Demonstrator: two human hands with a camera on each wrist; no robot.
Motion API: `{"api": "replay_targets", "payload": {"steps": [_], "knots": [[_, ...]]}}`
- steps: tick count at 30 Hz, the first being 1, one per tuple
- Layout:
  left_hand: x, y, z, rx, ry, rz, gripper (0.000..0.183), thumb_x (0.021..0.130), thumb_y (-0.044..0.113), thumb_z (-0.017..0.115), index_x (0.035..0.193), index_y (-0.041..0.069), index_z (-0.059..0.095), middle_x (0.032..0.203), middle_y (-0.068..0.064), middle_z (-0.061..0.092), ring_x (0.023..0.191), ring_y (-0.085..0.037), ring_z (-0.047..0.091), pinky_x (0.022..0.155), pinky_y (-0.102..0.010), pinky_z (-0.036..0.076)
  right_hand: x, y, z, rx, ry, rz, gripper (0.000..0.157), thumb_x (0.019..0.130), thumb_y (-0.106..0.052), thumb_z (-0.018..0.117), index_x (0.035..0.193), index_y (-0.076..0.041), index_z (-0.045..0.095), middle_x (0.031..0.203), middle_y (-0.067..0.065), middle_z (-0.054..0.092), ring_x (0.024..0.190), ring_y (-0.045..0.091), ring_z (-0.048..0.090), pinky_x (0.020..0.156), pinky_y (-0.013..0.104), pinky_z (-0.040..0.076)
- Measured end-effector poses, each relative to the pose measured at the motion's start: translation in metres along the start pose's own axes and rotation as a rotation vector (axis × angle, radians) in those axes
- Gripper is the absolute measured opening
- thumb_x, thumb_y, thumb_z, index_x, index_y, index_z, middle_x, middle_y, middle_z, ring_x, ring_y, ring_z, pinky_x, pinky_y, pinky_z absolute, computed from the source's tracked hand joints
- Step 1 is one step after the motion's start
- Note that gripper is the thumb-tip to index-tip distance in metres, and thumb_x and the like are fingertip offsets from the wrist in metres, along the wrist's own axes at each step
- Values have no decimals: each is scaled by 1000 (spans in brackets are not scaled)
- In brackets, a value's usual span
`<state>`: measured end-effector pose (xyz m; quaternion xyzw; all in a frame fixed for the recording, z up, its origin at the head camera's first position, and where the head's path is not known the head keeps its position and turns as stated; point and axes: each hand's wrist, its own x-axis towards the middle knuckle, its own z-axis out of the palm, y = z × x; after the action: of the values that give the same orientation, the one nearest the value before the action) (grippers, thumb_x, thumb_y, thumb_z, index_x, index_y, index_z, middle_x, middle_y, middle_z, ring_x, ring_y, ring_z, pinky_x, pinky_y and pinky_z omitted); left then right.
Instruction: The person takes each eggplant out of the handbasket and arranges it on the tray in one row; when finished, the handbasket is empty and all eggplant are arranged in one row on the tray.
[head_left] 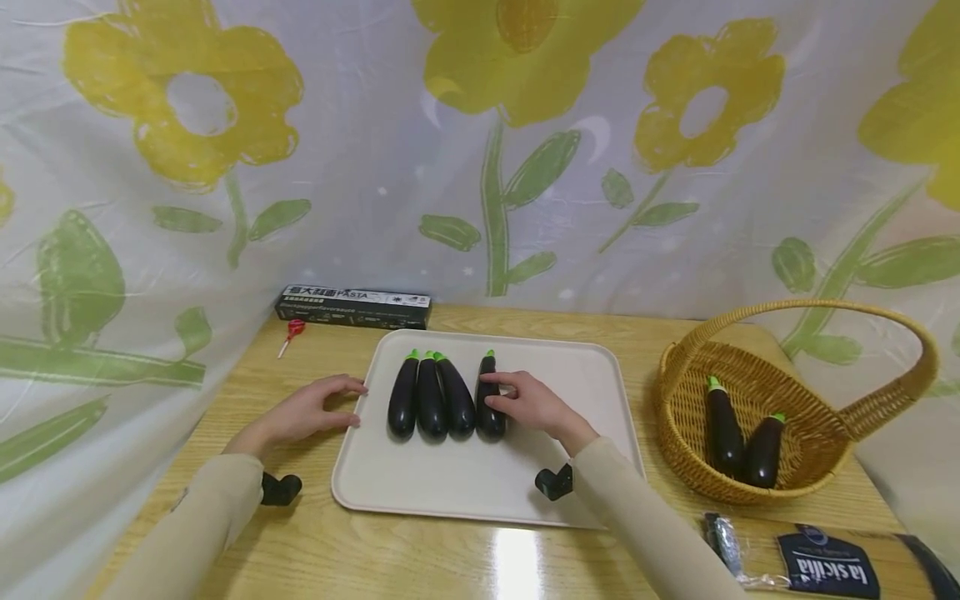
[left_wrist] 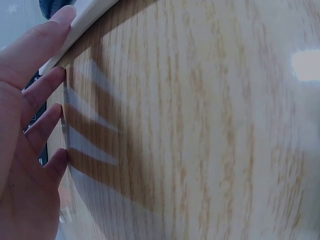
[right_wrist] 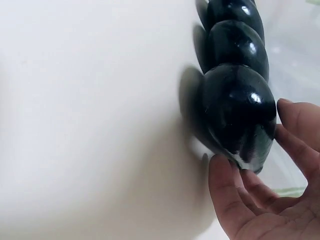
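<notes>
An eggplant [head_left: 491, 423] lies on the white tray [head_left: 577, 375], its green stem toward the back. My right hand [head_left: 534, 402] holds it from the right, fingers over its upper part and thumb at its side. To its left, three more eggplants [head_left: 431, 408] lie side by side. In the right wrist view the fingers [right_wrist: 227, 200] curl about the eggplant's end [right_wrist: 237, 100], with others lined up behind. Beside the tray's left rim is my left hand [head_left: 311, 407], fingers spread and holding nothing; its thumb lies near the rim in the left wrist view.
On the right, a wicker basket [head_left: 678, 454] with a tall handle contains two eggplants [head_left: 723, 429]. A spaghetti pack [head_left: 825, 558] lies in front of it. A black pasta box [head_left: 352, 308] and a red lollipop [head_left: 296, 328] are at the back left, before a flowered curtain [head_left: 360, 167].
</notes>
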<state>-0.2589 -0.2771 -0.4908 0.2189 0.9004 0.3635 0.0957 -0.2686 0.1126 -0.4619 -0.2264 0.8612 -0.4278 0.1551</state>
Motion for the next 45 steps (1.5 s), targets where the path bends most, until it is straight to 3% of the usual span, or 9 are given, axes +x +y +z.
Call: {"api": "replay_targets", "payload": {"steps": [7, 11, 15, 24, 29, 33, 45], "knots": [[1, 1, 0, -5, -2, 9, 45, 87, 29, 75, 126, 9, 61, 139, -17, 52, 135, -42, 39, 111, -60, 27, -1, 0, 0, 66, -29, 55, 46, 96, -16, 63, 140, -6, 53, 64, 0, 52, 53, 9, 38, 51, 23, 33], [0, 3, 0, -5, -2, 7, 45, 87, 27, 75, 126, 9, 61, 138, -17, 52, 135, -42, 39, 112, -60, 26, 0, 1, 1, 94, -21, 62, 46, 95, -15, 63, 139, -6, 53, 84, 7, 65, 59, 12, 47, 54, 23, 37], [0, 5, 0, -1, -6, -1, 45, 88, 27, 75, 126, 9, 61, 139, -17, 52, 135, -42, 38, 112, -61, 26, 0, 2, 2, 106, -11, 64, 45, 95, -14, 63, 138, -5, 54, 107, 13, 66, 65, 17, 51, 55, 23, 39], [0, 6, -1, -2, -14, -13, 45, 88, 28, 74, 127, 9, 61, 140, -18, 51, 136, -42, 37, 112, -61, 25, 1, 3, 3, 138, 1, 54, 45, 95, -12, 63, 138, -3, 54, 121, 20, 63, 76, 14, 60, 64, 22, 47], [0, 6, -1, -5, -18, -13, 45, 88, 28, 74, 127, 9, 61, 140, -18, 51, 136, -43, 37, 112, -61, 26, -1, 4, 3, 162, 17, 63, 45, 95, -12, 63, 138, -3, 54, 134, 22, 55, 91, 16, 65, 73, 25, 52], [0, 6, -1, -3, -17, -11, 45, 88, 28, 74, 127, 9, 61, 140, -18, 51, 136, -43, 37, 112, -61, 26, -2, 6, 3, 171, 24, 73, 44, 95, -12, 63, 138, -4, 55, 135, 22, 54, 98, 18, 65, 77, 27, 54], [3, 2, 0, 2, -21, 12, 45, 88, 26, 75, 126, 8, 61, 139, -18, 52, 135, -42, 39, 111, -61, 28, -2, 6, 4, 162, 46, 76, 44, 95, -14, 64, 137, -8, 56, 131, 18, 57, 96, 17, 64, 75, 25, 52]]}}
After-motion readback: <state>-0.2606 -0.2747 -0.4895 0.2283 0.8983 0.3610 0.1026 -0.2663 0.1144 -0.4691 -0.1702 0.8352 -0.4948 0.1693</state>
